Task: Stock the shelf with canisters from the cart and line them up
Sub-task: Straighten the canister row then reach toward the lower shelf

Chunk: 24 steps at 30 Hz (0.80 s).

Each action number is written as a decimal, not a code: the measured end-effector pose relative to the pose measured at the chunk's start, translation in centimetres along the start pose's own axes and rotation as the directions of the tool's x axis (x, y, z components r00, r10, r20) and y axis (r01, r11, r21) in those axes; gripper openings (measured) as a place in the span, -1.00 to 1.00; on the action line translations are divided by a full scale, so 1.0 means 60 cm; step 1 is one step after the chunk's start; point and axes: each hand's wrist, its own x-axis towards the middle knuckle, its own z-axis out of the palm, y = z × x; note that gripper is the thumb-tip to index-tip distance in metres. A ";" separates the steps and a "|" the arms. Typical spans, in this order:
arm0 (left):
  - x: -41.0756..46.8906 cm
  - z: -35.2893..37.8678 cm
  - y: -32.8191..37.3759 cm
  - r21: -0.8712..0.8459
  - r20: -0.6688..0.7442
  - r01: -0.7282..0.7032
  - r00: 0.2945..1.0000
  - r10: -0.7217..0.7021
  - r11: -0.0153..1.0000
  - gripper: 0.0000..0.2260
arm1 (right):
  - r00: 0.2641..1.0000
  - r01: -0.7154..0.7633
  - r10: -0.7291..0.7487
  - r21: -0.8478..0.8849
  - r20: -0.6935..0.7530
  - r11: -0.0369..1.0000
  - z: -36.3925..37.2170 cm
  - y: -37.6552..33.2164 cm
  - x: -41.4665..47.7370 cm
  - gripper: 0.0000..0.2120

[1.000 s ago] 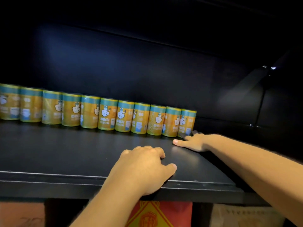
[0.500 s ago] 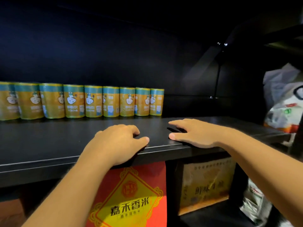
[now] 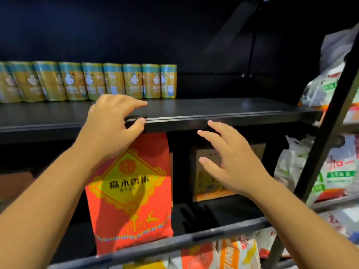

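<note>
A row of several yellow canisters with teal tops [image 3: 108, 81] stands upright along the back of the black shelf [image 3: 233, 107], running from the left edge to about the middle. My left hand [image 3: 112, 125] rests over the shelf's front lip, fingers on top and thumb on the edge, holding nothing. My right hand [image 3: 229, 162] hovers in the air just below and in front of the shelf edge, fingers spread, empty. The cart is out of view.
Under the shelf stand a red and yellow rice bag [image 3: 130, 191] and a brown box [image 3: 211, 179]. Plastic-wrapped bags [image 3: 330, 171] fill the neighbouring rack at right, behind a black slanted post [image 3: 326, 140]. More bags [image 3: 223, 255] sit on the lowest level.
Both hands drew back from the canisters toward the shelf front. My right hand left the shelf surface and now hangs below its edge. The view swung down and right.
</note>
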 end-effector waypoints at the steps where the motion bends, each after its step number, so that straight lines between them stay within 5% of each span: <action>1: -0.019 0.015 0.022 -0.009 -0.064 -0.012 0.998 0.012 1.000 -0.58 | 1.000 -0.003 0.002 0.019 0.030 1.000 0.008 0.008 -0.021 -0.42; 5: -0.113 0.083 0.107 0.034 -0.189 -0.077 0.978 0.082 0.996 -0.61 | 0.986 -0.049 0.039 0.055 0.163 0.997 0.044 0.037 -0.103 -0.41; 9: -0.225 0.159 0.151 0.025 0.016 0.053 0.998 -0.054 0.998 -0.59 | 0.946 -0.068 0.033 0.099 0.323 0.993 0.085 0.052 -0.183 -0.45; 13: -0.359 0.193 0.184 0.117 0.223 0.250 0.936 -0.271 0.961 -0.57 | 0.877 -0.074 -0.022 0.180 0.479 0.981 0.131 0.044 -0.250 -0.45; 18: -0.532 0.177 0.233 0.241 0.300 0.466 0.798 -0.522 0.851 -0.60 | 0.803 -0.058 -0.187 0.387 0.566 0.920 0.206 -0.015 -0.340 -0.52; 24: -0.703 0.101 0.303 0.405 0.288 0.687 0.530 -0.797 0.603 -0.58 | 0.612 -0.002 -0.378 0.480 0.694 0.878 0.248 -0.122 -0.425 -0.52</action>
